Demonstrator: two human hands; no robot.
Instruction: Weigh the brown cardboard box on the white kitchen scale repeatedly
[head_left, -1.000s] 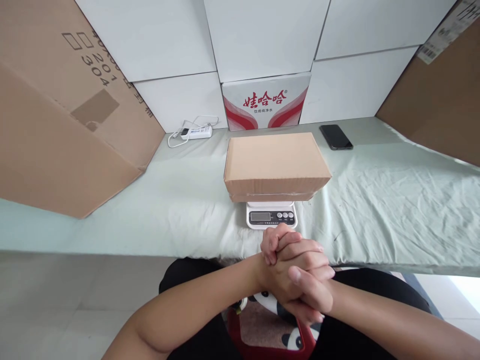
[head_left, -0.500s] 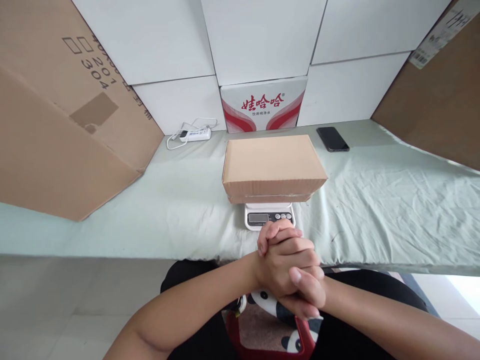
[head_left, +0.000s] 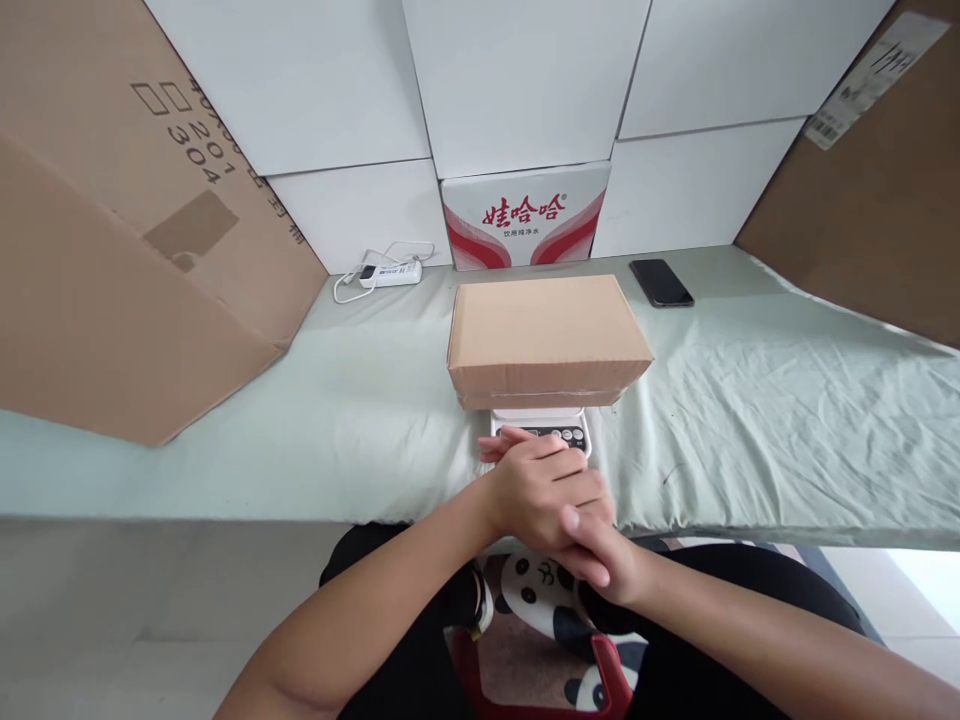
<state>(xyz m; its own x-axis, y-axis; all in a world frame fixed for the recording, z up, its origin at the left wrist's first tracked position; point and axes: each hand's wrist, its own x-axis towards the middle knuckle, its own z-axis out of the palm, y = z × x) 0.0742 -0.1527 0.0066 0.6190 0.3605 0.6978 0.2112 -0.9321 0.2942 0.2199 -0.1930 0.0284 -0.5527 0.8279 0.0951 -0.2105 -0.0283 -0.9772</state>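
A plain brown cardboard box (head_left: pixel 544 325) rests closed on a small white digital scale (head_left: pixel 574 436), whose display and buttons peek out below it. My left hand (head_left: pixel 540 485) lies across my right hand (head_left: pixel 611 560) at the table's front edge, right over the scale's front. The right hand's fingertips stick out to the left, beside the scale's display. Neither hand holds anything.
A pale green cloth (head_left: pixel 787 400) covers the table. A black phone (head_left: pixel 660 283) and a white power strip (head_left: pixel 390 272) lie at the back. A red-and-white carton (head_left: pixel 525 215) stands among white boxes behind. Large cardboard sheets lean at the left (head_left: pixel 112 260) and right (head_left: pixel 870 200).
My clasped hands have come apart and moved forward and up, from over my lap onto the front of the scale, where they now partly cover its display.
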